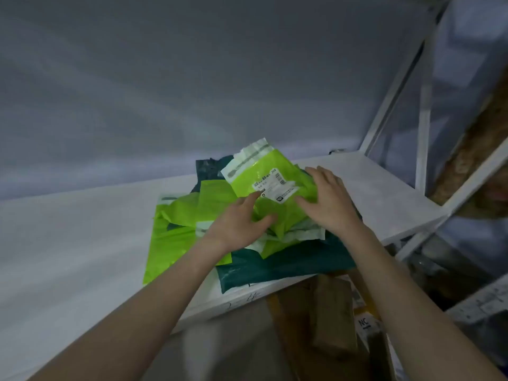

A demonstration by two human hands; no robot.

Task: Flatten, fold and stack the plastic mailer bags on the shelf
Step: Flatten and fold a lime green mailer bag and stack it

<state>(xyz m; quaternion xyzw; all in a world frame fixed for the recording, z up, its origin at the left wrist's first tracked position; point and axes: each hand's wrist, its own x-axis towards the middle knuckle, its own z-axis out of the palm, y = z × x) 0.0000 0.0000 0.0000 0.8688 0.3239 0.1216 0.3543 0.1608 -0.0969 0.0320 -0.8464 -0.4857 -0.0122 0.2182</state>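
A heap of plastic mailer bags lies on the white shelf [82, 229]. On top is a crumpled lime green mailer [264, 174] with a white shipping label and a white flap, tilted up at its far end. My left hand [236, 224] presses on its near left part with spread fingers. My right hand [327, 199] lies with straight fingers on its right side. Another lime green mailer [176, 237] spreads flat to the left. A dark green mailer [288, 264] lies underneath, reaching the shelf's front edge.
A white metal shelf frame [423, 133] rises at the right. Below the shelf's front edge stand brown cardboard boxes [330, 320]. The grey wall [192, 78] is behind the shelf. Bare shelf surface stretches to the left of the heap.
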